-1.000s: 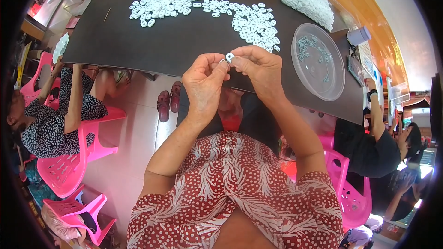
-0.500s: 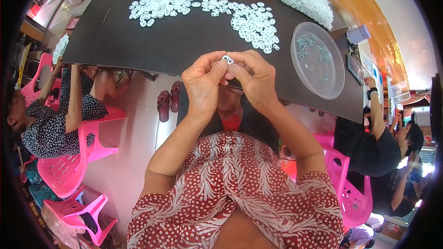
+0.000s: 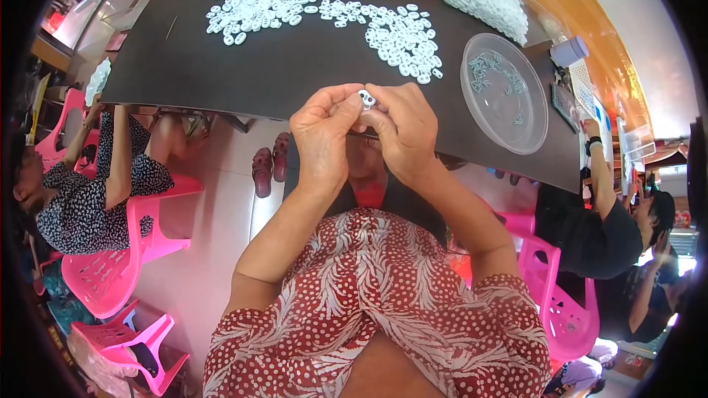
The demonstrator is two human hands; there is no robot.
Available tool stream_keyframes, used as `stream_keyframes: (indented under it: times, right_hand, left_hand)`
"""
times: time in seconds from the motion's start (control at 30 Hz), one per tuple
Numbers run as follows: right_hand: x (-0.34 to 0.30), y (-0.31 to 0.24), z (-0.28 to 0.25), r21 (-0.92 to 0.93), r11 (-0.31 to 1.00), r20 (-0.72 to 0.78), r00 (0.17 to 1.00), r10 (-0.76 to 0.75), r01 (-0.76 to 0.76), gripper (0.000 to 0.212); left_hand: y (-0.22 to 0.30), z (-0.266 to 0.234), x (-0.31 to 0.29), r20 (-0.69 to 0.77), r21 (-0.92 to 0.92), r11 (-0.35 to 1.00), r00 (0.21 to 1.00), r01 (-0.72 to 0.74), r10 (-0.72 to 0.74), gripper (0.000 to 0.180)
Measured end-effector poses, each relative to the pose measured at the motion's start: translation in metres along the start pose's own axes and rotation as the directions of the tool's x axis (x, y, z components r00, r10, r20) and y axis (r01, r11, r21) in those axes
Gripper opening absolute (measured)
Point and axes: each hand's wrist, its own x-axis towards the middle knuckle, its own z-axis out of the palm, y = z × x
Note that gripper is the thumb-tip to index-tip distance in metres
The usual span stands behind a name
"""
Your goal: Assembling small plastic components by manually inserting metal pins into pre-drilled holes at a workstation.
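Both hands meet just above the middle of the near edge of the dark worktop [image 3: 184, 66], their fingertips almost closed together around a small white piece [image 3: 366, 98] with dark holes. The left hand [image 3: 322, 129] pinches it between thumb and index finger from the left; the right hand [image 3: 407, 129] has its thumb and index finger closed on it from the right, so only a sliver of space is left between the fingers and its lower end is partly covered. Toward the far edge, left of centre, lies a loose heap of white oval pieces [image 3: 262, 4], linked by a band of smaller white pieces [image 3: 343, 12] to a second heap [image 3: 404, 40] that spreads nearer the hands. A round clear dish [image 3: 464, 88] stands near the right end of the worktop, with small grey-green parts [image 3: 483, 71] scattered inside it. Beyond the dish, near the far right corner, a clear box [image 3: 544, 23] holds many more white pieces [image 3: 483, 0], and a lilac cup [image 3: 569, 51] is just beside it. A thin stick [image 3: 172, 27] lies toward the left edge.
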Motion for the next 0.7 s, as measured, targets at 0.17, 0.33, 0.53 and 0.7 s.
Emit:
stream_keyframes:
  times: [0.17, 0.33, 0.53, 0.7]
  right_hand:
    - [-0.003, 0.000, -0.002, 0.005, 1.000, -0.021, 1.000, -0.007, 0.007, 0.032]
    - [-0.002, -0.004, -0.002, 0.059, 0.998, -0.058, 0.998, 0.021, -0.018, 0.033]
    - [-0.005, -0.008, 0.002, 0.120, 0.989, -0.079, 0.992, 0.098, -0.089, 0.035]
    - [-0.005, -0.008, 0.006, 0.138, 0.985, -0.072, 0.991, 0.116, -0.105, 0.035]
  left_hand:
    - [-0.003, -0.002, -0.001, 0.038, 0.025, 1.000, 0.999, -0.012, 0.011, 0.015]
    - [-0.010, -0.006, -0.001, 0.141, -0.024, 0.986, 0.976, -0.163, 0.165, 0.020]
    - [-0.009, -0.005, -0.004, 0.130, 0.109, 0.944, 0.946, -0.312, 0.298, 0.020]
    - [-0.012, -0.006, -0.002, 0.108, 0.106, 0.939, 0.942, -0.328, 0.317, 0.019]
